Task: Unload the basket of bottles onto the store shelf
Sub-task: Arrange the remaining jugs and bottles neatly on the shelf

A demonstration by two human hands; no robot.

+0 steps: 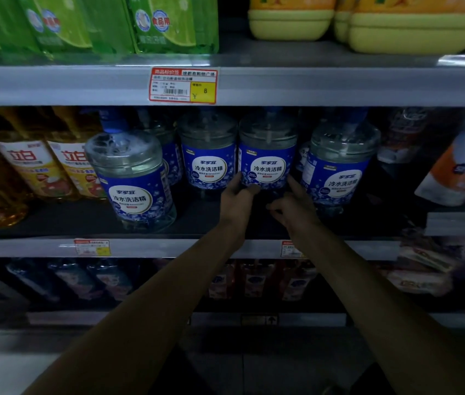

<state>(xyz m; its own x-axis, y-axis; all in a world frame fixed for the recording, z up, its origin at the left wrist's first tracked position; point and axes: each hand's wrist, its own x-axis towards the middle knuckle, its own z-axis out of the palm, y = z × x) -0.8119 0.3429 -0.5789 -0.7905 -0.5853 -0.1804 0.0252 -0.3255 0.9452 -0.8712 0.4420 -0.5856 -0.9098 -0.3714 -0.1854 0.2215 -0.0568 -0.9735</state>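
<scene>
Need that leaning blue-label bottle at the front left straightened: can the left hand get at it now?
Probably yes, once freed. The left hand now grips the middle bottle; the leaning bottle stands up front, with bare shelf between.

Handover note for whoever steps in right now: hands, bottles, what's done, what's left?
Left hand grips the detergent bottle low on its left; right hand holds its lower right.
That bottle is in the row on the middle shelf, among other blue-label bottles.
Basket not in view, so the count left is unknown.
Next, probably: let go, fetch another.
</scene>
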